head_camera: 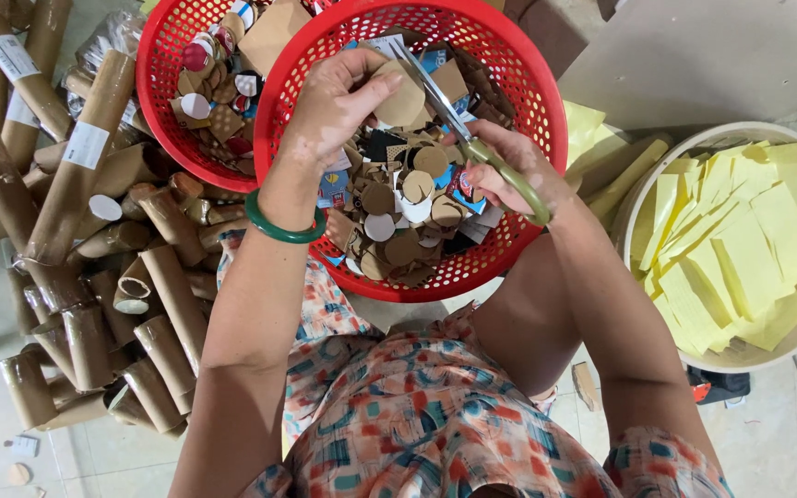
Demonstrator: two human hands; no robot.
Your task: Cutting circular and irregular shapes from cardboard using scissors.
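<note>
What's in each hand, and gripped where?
Left hand pinches a brown cardboard piece by its left edge. Right hand holds scissors by the green handles.

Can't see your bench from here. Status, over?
Left hand holds a cardboard piece. Right hand works scissors on it, over the red basket of scraps. Nothing in the way.

Bright, even light; sharp picture, soft shadows.

The second basket (163,101) lies partly hidden behind the front basket (546,101), its top cut off. Left of it, tubes (11,65) run off-frame. Scissor blades' (431,88) tips are indistinct.
</note>
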